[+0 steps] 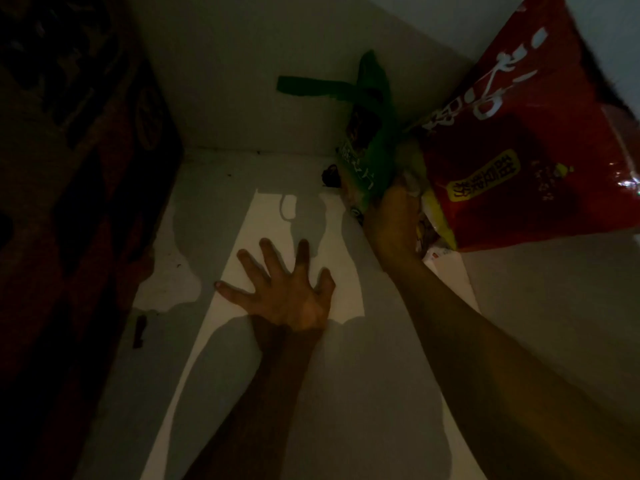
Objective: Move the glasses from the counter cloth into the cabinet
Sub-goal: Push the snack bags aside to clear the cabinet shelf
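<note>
I am looking into a dim white cabinet shelf (346, 393). My left hand (284, 289) lies flat on the shelf floor with its fingers spread and nothing in it. My right hand (394, 220) reaches to the back right corner and presses against a heap of food bags: a large red bag (526, 143) and a green bag (370, 140). Its fingers are hidden behind the bags, so I cannot tell whether they grip one. No glasses and no counter cloth are in view.
A dark red patterned box or panel (76, 202) stands along the left side. The cabinet's white back wall (259, 64) is close behind. A small dark object (330, 176) lies at the back near the green bag. Dark specks dot the shelf floor.
</note>
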